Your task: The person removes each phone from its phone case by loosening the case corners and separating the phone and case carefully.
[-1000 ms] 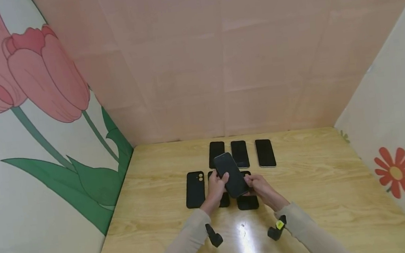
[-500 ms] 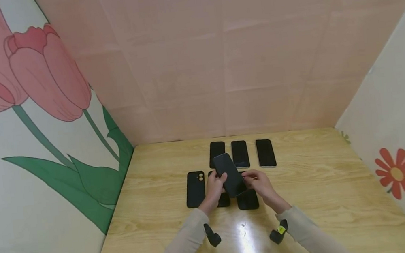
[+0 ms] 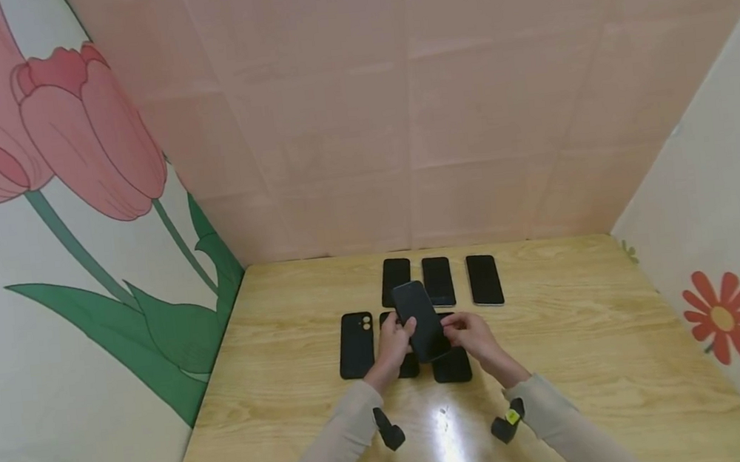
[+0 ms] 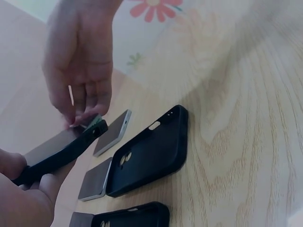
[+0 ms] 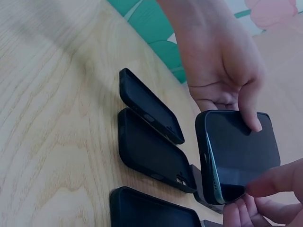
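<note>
A dark-screened phone [image 3: 418, 315] sits partly inside a black phone case [image 5: 203, 151], tilted above the table. In the right wrist view a pale green phone edge shows above the case rim at one end. My left hand [image 3: 391, 348] grips phone and case together, its thumb on the screen side. The right hand [image 3: 477, 340] pinches the case's near right corner, thumb at the screen edge and fingers below. Beneath the hands lie a black case [image 3: 453, 368] and another black case [image 3: 410, 366], both partly covered.
Left of the hands lies one more black case [image 3: 356, 345] with camera holes. Three phones stand in a row behind: left phone [image 3: 396, 277], middle phone [image 3: 438, 281], right phone [image 3: 485, 279]. The wooden table [image 3: 588, 344] meets a pink back wall [image 3: 402, 146].
My right fingers have shifted up a little along the case's right edge and changed their pinch at the corner. The left hand keeps its hold, and the phone hardly moves.
</note>
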The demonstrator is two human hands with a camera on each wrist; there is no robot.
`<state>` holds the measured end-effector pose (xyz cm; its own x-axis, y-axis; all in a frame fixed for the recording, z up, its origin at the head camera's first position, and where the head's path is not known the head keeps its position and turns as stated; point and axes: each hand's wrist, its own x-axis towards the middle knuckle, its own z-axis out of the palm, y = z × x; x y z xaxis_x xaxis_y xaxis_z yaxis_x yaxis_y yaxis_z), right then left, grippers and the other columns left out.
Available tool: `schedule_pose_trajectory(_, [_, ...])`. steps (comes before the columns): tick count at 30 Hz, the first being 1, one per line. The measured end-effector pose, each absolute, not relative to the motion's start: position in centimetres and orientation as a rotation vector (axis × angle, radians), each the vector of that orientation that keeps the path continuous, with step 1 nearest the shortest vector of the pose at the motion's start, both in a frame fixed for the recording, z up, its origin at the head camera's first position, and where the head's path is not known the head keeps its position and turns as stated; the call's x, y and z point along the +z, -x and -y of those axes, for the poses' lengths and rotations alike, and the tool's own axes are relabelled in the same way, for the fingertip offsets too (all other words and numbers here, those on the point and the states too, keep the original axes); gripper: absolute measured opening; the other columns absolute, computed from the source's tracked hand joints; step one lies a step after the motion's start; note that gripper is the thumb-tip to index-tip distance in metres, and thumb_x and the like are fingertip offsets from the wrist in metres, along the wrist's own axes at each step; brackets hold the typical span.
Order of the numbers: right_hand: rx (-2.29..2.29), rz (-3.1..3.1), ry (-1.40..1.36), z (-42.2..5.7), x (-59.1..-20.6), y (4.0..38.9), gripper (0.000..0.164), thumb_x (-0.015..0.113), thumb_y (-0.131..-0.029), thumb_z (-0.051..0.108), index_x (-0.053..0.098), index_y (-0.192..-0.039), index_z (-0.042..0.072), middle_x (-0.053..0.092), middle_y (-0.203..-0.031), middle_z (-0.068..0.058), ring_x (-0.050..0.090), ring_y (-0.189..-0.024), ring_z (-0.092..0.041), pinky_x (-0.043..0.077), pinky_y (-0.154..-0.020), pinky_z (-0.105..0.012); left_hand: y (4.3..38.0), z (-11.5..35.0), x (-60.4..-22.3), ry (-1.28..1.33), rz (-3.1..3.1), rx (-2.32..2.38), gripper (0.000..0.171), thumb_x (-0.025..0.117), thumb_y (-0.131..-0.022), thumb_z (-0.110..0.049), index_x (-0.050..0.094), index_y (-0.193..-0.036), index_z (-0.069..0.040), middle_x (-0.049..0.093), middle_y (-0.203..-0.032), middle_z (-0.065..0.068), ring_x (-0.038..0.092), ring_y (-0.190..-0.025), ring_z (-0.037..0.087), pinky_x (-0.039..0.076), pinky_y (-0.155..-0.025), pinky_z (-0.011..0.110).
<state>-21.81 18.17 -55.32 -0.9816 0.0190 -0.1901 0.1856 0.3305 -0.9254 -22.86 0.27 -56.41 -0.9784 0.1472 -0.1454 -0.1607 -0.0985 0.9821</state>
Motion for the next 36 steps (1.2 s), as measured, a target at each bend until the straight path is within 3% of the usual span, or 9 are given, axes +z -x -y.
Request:
schedule_pose_trajectory(7, [-1.706, -2.336, -0.212, -18.2, -55.1, 21.9, 0.025, 0.062, -0.093, 0.001, 0.06, -0.115, -0.011, 0.063, -0.104, -0.019, 0.062, -0.09, -0.026, 0.055, -0.081, -0.038, 22.9, -0.5, -56.3, 0.014, -2.039, 2.128, 0.027, 0.053, -0.103, -0.015, 0.055, -0.125, -0.001, 0.067, -0.106, 0.011, 0.066, -0.093, 0.022, 0.056, -0.073, 0.037])
schedule_pose_trajectory(12, [-1.693, -2.256, -0.244, -18.4, -55.0, 22.2, 0.031, 0.066, -0.093, 0.005, 0.058, -0.118, -0.011, 0.061, -0.114, -0.022, 0.063, -0.096, -0.026, 0.054, -0.085, -0.041, 22.9, -0.2, -56.3, 0.006, -1.964, 2.151, 0.03, 0.05, -0.104, -0.014, 0.053, -0.13, 0.0, 0.067, -0.111, 0.014, 0.066, -0.098, 0.025, 0.057, -0.078, 0.041])
schedule_pose_trajectory(17, [-1.692, -2.22, -0.23, -18.7, -54.7, 22.5, 0.035, 0.07, -0.091, 0.007, 0.057, -0.117, -0.012, 0.06, -0.113, -0.021, 0.063, -0.094, -0.025, 0.055, -0.084, -0.041, 22.9, -0.1, -56.5, 0.01, -1.936, 2.157, 0.03, 0.05, -0.104, -0.015, 0.052, -0.129, 0.002, 0.066, -0.111, 0.015, 0.066, -0.098, 0.025, 0.056, -0.08, 0.044])
schedule_pose_trajectory(28, [-1.66, -2.224, -0.168, -19.1, -54.7, 22.6, 0.034, 0.066, -0.093, 0.004, 0.057, -0.12, -0.015, 0.063, -0.106, -0.018, 0.062, -0.083, -0.021, 0.053, -0.079, -0.037, 23.0, -0.3, -57.0, 0.046, -1.895, 2.186, 0.029, 0.052, -0.103, -0.014, 0.052, -0.127, 0.004, 0.066, -0.11, 0.017, 0.067, -0.099, 0.029, 0.057, -0.08, 0.045])
schedule_pose_trajectory(36, [-1.613, -2.243, -0.065, -19.2, -54.5, 22.3, 0.036, 0.059, -0.097, 0.003, 0.053, -0.128, -0.013, 0.062, -0.11, -0.017, 0.059, -0.093, -0.026, 0.049, -0.086, -0.044, 22.8, -0.2, -57.1, 0.066, -1.857, 2.219, 0.029, 0.052, -0.103, -0.014, 0.051, -0.126, 0.004, 0.066, -0.112, 0.018, 0.067, -0.102, 0.032, 0.057, -0.081, 0.046])
